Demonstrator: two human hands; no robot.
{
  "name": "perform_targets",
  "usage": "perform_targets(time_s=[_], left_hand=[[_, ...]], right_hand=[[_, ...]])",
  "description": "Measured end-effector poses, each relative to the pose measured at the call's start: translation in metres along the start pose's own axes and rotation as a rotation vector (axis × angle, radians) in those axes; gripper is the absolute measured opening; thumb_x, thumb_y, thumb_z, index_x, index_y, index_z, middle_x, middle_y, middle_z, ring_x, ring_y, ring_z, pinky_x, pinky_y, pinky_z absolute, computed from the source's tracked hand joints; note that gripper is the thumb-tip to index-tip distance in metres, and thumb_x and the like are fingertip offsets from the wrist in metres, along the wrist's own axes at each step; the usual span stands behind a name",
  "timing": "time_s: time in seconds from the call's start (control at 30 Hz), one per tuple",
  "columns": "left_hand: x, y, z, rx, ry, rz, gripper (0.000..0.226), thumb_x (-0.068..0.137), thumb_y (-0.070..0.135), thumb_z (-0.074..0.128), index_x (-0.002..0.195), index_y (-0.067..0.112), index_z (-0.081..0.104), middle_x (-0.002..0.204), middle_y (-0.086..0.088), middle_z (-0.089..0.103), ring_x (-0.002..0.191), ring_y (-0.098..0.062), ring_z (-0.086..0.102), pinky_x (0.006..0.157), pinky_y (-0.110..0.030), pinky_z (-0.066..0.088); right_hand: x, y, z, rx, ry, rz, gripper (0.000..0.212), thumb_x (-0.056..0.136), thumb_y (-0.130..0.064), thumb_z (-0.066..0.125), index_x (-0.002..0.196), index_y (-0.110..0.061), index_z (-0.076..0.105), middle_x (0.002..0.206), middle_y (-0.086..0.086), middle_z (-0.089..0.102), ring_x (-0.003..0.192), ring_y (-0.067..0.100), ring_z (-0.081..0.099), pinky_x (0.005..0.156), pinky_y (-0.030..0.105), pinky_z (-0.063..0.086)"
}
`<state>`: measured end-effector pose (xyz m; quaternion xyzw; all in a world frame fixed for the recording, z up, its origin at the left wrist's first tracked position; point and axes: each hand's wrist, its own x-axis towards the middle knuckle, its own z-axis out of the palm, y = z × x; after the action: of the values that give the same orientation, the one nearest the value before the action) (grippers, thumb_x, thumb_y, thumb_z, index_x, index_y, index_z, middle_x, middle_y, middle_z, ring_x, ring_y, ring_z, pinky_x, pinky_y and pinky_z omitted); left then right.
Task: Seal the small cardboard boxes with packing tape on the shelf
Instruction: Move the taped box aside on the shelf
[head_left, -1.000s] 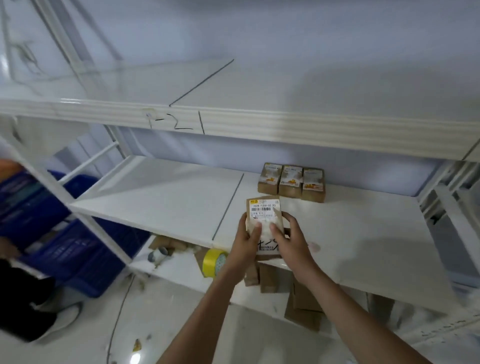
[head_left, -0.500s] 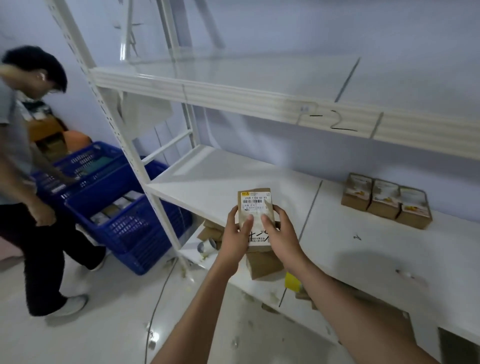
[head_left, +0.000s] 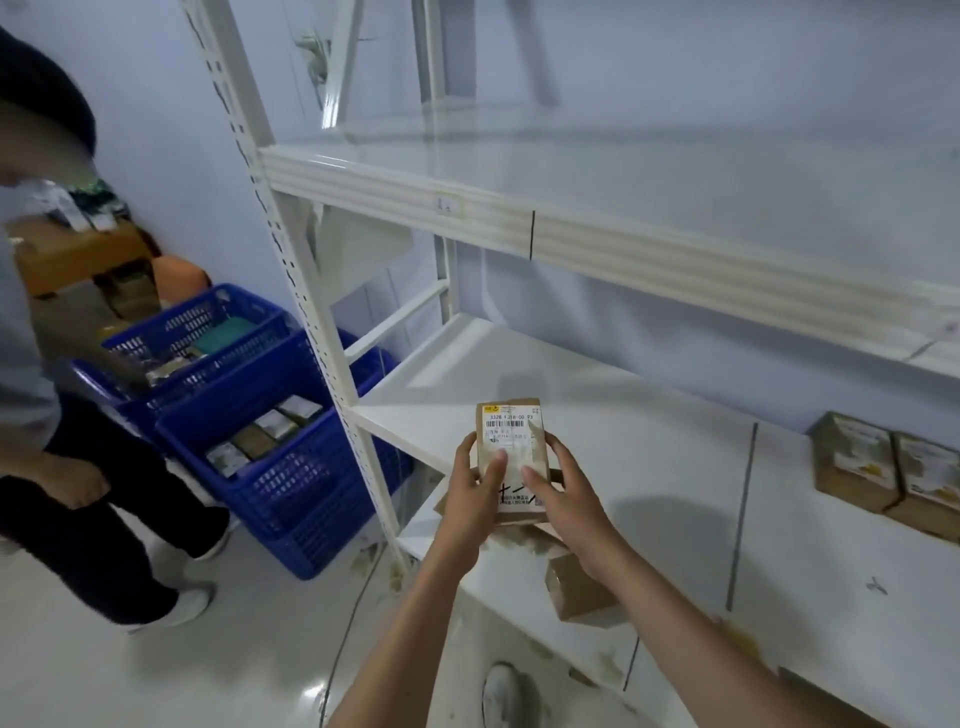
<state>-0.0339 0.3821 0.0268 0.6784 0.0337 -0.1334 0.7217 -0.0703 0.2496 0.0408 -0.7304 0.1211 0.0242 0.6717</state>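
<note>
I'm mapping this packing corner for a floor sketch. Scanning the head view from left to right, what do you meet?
Standing person → blue baskets → white shelf upright → labelled box held in the left hand and right hand → boxes on the shelf.

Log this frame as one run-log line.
stage: box in hand | left hand + right hand: both holding labelled small box | above middle shelf | tape: not seen
</note>
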Motion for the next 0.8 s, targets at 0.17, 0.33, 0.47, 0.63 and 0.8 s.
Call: perform_targets(time_s=[0.17, 0.33, 0.47, 0.63, 0.8], left_hand=[[0.079, 0.013, -0.028, 0.081, 0.018, 0.035, 0.051, 0.098, 0.046, 0.056, 0.144, 0.035, 0.037, 0.115, -0.003, 0.068, 0.094, -0.02, 0.073, 0.081, -0.046, 0.061], [0.153, 0.032, -0.045, 0.092, -0.019, -0.004, 0.042, 0.101, 0.042, 0.051, 0.14, 0.036, 0.036, 0.112, -0.002, 0.07, 0.09, -0.015, 0.074, 0.074, -0.035, 0.061], [0.199, 0.04, -0.063, 0.131, -0.031, -0.06, 0.047, 0.102, 0.03, 0.054, 0.145, 0.037, 0.035, 0.115, -0.005, 0.068, 0.091, -0.015, 0.074, 0.083, -0.037, 0.06], [0.241, 0.043, -0.08, 0.184, -0.053, -0.03, 0.037, 0.101, 0.025, 0.057, 0.135, 0.034, 0.048, 0.111, -0.004, 0.069, 0.091, -0.015, 0.073, 0.086, -0.039, 0.06], [0.284, 0.033, -0.093, 0.265, -0.068, 0.011, 0.033, 0.101, 0.031, 0.056, 0.132, 0.037, 0.051, 0.109, -0.001, 0.073, 0.098, -0.016, 0.071, 0.067, -0.023, 0.054]], right_hand=[[0.082, 0.001, 0.025, 0.027, 0.044, -0.016, 0.047, 0.096, -0.035, 0.064, 0.136, -0.048, 0.045, 0.12, -0.007, 0.066, 0.102, 0.007, 0.069, 0.079, 0.021, 0.056], [0.16, -0.011, 0.038, 0.017, 0.089, 0.002, 0.044, 0.097, -0.038, 0.062, 0.137, -0.042, 0.044, 0.118, -0.005, 0.066, 0.099, 0.005, 0.067, 0.064, 0.01, 0.048], [0.214, -0.018, 0.049, -0.001, 0.135, 0.02, 0.044, 0.097, -0.035, 0.061, 0.136, -0.034, 0.042, 0.12, 0.002, 0.066, 0.101, 0.013, 0.067, 0.074, 0.021, 0.052], [0.262, -0.015, 0.061, -0.09, 0.18, 0.056, 0.049, 0.096, -0.038, 0.062, 0.136, -0.024, 0.037, 0.128, 0.008, 0.062, 0.108, 0.02, 0.065, 0.096, 0.04, 0.052], [0.291, -0.017, 0.072, -0.244, 0.139, 0.146, 0.058, 0.094, -0.042, 0.063, 0.139, -0.024, 0.032, 0.131, 0.002, 0.056, 0.113, 0.02, 0.06, 0.096, 0.036, 0.049]])
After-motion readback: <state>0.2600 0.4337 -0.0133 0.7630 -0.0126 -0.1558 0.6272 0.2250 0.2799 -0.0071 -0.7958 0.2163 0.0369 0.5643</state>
